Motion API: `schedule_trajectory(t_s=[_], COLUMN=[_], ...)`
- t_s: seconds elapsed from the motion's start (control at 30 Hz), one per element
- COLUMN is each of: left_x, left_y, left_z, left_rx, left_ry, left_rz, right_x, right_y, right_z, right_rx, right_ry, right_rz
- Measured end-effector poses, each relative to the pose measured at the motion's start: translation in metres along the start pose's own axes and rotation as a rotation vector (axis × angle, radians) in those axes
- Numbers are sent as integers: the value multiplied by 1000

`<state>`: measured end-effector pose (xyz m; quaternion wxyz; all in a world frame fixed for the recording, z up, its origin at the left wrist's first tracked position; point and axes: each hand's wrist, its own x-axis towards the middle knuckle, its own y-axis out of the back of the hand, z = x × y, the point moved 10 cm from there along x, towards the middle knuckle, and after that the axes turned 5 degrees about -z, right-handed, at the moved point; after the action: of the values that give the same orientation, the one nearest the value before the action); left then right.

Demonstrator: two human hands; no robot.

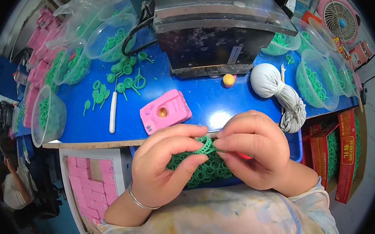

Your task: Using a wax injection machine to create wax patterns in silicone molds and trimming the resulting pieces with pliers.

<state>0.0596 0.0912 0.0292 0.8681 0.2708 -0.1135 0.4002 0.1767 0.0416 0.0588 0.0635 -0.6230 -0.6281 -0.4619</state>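
At the bench edge, my left hand (166,162) and my right hand (246,152) pinch a small green patterned ring piece (204,145) between thumbs and fingertips. Below them a blue tray (297,150) holds a pile of green ring pieces (200,175), with a red object (245,155) partly hidden by my right hand. Just beyond my left hand lies a pink mold block (173,107) with a gold-coloured round fitting in it.
A black machine (209,50) stands at the back, near a white cloth bundle (265,81) and white-handled tool (113,111). Plastic bowls (40,131) of green pieces line both sides. Red boxes (347,158) stand lower right. Another person (16,190) is at the far left.
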Motion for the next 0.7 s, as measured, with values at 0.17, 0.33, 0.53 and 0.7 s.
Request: schedule_trajectory(t_s=[0.17, 0.33, 0.53, 0.7], left_x=[-2, -5, -6, -7], left_y=[-2, 0, 3, -17], left_z=[-7, -9, 4, -31], left_rx=[-168, -255, -351, -671], left_ry=[56, 20, -91, 235], left_rz=[60, 91, 190, 85], right_x=[0, -2, -2, -20], right_y=[1, 3, -5, -25], right_z=[-5, -9, 1, 34], right_rx=[-39, -77, -56, 530], right_ry=[32, 19, -103, -402], right_rz=[27, 59, 0, 41])
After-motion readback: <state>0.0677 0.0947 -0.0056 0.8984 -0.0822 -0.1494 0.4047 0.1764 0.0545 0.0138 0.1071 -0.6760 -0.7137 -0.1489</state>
